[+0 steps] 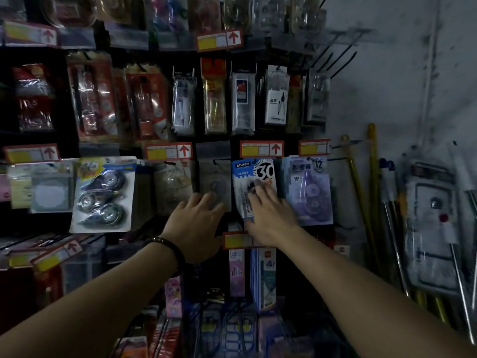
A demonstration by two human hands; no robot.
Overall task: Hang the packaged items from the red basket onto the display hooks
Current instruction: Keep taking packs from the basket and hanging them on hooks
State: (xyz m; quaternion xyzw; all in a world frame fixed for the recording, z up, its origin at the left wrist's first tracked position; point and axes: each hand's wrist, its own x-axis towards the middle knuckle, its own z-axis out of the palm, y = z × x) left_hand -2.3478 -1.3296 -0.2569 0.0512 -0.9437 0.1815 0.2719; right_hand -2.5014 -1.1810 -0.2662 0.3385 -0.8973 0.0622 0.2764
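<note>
A blue and white package marked "30" (251, 174) hangs on the display rack in the middle row. My right hand (268, 215) lies flat on its lower half, fingers straight and pointing up. To its left hangs a grey blister package (215, 177). My left hand (197, 223), with a dark beaded bracelet at the wrist, rests on that package's lower part with straight fingers. The red basket is out of view.
A lilac package marked "12" (308, 187) hangs right of the blue one; a three-roll correction tape pack (103, 195) hangs at left. Red-framed price tags (262, 149) sit above the rows. Bare hooks (333, 58) stick out at upper right. Yellow poles (371, 202) lean on the wall.
</note>
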